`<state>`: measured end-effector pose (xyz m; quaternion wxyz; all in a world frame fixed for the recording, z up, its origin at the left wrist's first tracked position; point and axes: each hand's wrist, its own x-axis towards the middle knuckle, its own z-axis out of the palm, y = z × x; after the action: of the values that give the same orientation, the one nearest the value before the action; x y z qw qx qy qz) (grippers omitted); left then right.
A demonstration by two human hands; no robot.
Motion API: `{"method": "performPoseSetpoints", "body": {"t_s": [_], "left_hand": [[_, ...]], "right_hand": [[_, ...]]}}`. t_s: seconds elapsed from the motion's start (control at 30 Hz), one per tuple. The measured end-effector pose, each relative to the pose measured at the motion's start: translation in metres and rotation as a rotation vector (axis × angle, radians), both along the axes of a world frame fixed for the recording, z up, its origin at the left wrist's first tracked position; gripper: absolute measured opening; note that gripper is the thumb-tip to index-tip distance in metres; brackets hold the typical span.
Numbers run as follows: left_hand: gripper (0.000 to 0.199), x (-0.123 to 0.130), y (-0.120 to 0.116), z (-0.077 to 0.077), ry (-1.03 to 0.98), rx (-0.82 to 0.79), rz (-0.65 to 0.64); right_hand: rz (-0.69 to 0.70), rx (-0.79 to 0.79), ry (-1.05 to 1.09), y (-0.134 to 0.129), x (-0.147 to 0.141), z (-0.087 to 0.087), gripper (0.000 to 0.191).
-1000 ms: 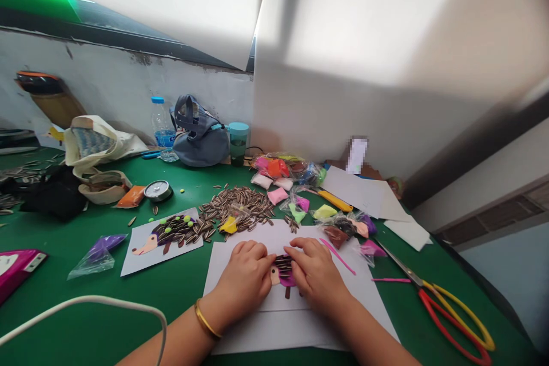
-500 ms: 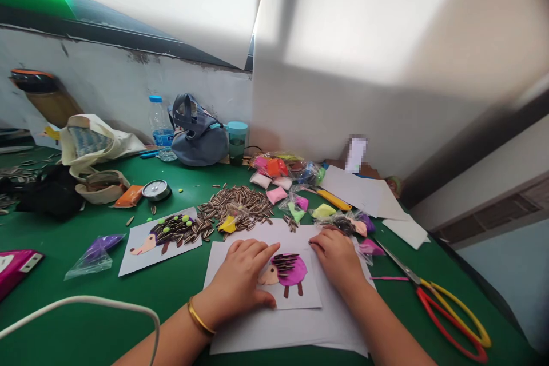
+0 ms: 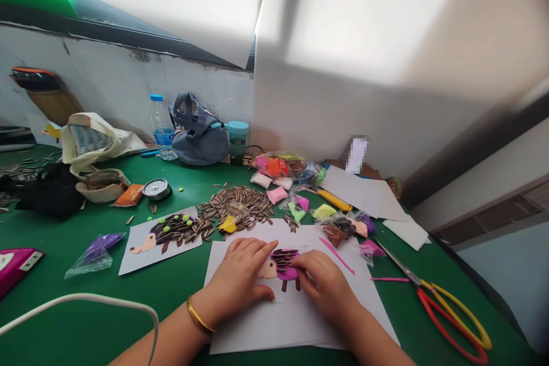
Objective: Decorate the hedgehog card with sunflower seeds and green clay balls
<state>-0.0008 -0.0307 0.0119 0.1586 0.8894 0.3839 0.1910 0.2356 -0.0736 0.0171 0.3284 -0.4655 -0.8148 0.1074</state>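
Observation:
A hedgehog picture with a purple clay body [image 3: 292, 276] lies on white paper in front of me; rows of sunflower seeds [image 3: 283, 260] stick in its back. My left hand [image 3: 242, 269] rests flat over the left side of the card, fingers stretched and thumb apart, by the hedgehog's face [image 3: 269, 269]. At the right side of the body, my right hand [image 3: 323, 280] pinches a sunflower seed, mostly hidden by the fingertips, against the purple clay. A heap of loose sunflower seeds [image 3: 240, 206] lies beyond the paper.
Scissors [image 3: 418, 279] lie open at right. Bags of coloured clay [image 3: 274, 168] and a yellow cutter [image 3: 334, 200] lie behind the paper. Another hedgehog card [image 3: 143, 263] is at left, near a purple clay bag [image 3: 100, 249]. A white cable [image 3: 86, 297] crosses the front left.
My right hand has moved left from the paper's right side to the hedgehog's body, uncovering a pink strip and a brown clay bag. My left hand stays almost still.

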Motion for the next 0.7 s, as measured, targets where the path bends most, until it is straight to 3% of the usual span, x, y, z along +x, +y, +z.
{"method": "performPoseSetpoints", "body": {"t_s": [0.17,0.43,0.7], "left_hand": [[0.097,0.000,-0.001,0.003,-0.013,0.019,-0.015],[0.032,0.001,-0.006,0.014,-0.025,0.090,-0.060],[0.028,0.003,-0.008,0.013,0.018,0.124,-0.134]], "right_hand": [[0.000,0.010,-0.066,-0.004,-0.010,-0.003,0.014],[-0.069,0.065,-0.132,-0.003,-0.017,-0.006,0.012],[-0.079,0.113,-0.217,-0.002,-0.021,-0.009,0.010]]}}
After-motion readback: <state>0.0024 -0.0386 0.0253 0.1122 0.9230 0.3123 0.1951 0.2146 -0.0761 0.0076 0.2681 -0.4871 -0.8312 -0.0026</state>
